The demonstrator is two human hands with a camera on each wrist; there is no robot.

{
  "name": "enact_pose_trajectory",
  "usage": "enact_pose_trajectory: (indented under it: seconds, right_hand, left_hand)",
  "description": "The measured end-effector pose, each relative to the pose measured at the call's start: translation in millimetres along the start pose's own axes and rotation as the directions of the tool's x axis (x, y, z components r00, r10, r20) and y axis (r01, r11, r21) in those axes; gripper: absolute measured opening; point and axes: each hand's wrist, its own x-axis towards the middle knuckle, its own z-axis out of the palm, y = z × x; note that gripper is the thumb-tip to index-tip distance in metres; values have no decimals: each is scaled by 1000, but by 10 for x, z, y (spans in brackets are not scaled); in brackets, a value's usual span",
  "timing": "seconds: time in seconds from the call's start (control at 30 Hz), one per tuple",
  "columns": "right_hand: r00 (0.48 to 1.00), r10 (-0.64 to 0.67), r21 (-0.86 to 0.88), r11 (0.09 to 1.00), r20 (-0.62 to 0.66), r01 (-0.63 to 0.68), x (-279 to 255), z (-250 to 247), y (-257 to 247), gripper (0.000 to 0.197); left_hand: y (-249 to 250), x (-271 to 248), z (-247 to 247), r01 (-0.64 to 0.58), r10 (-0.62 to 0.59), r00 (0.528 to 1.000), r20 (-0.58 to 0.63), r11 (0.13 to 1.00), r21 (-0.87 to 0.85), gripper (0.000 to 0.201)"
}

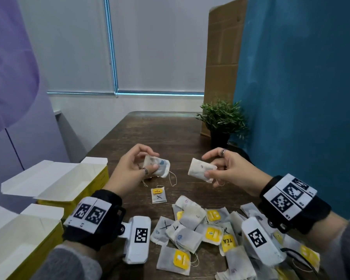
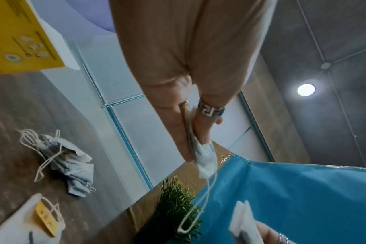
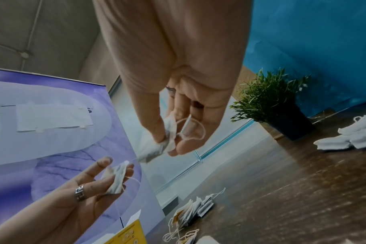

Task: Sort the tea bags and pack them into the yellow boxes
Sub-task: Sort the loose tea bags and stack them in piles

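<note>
My left hand (image 1: 138,164) pinches a small stack of white tea bags (image 1: 160,165) with a blue mark, strings dangling, above the brown table (image 1: 170,128). In the left wrist view the same tea bags (image 2: 203,158) sit between thumb and fingers. My right hand (image 1: 220,168) pinches one white tea bag (image 1: 200,169) with a faint purple mark; its corner (image 3: 157,147) shows in the right wrist view. A single tea bag marked X (image 1: 159,196) lies below the hands. A loose pile of tea bags (image 1: 200,229) covers the near table. Two open yellow boxes (image 1: 73,190) (image 1: 28,245) stand at the left.
A potted green plant (image 1: 222,122) stands at the back right beside a cardboard panel (image 1: 222,57) and a blue sheet (image 1: 301,98). A small sorted stack of tea bags (image 2: 69,161) lies on the table near the far yellow box. A purple banner (image 1: 8,77) stands at the left.
</note>
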Motion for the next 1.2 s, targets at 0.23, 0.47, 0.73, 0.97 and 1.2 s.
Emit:
enact_pose_trajectory:
  seconds: [0.23, 0.47, 0.73, 0.97, 1.2]
  right_hand:
    - [999, 44, -114, 993, 17, -41, 27, 71, 13, 12]
    - [995, 94, 54, 994, -29, -92, 116, 176, 0, 25]
    - [989, 117, 258, 956, 92, -137, 128, 300, -43, 18]
    - [976, 182, 450, 866, 123, -218, 227, 395, -126, 16]
    - [957, 256, 297, 911, 136, -286, 539, 634, -140, 13]
  left_hand:
    - [-108, -56, -10, 183, -182, 983, 17, 978, -105, 15]
    - [-165, -90, 15, 454, -449, 888, 96, 824, -339, 30]
    - [-119, -104, -43, 523, -484, 851, 202, 753, -399, 23]
    - [-93, -148, -66, 515, -443, 855, 270, 785, -343, 40]
    - [-172, -85, -173, 427, -461, 887, -15, 834, -349, 33]
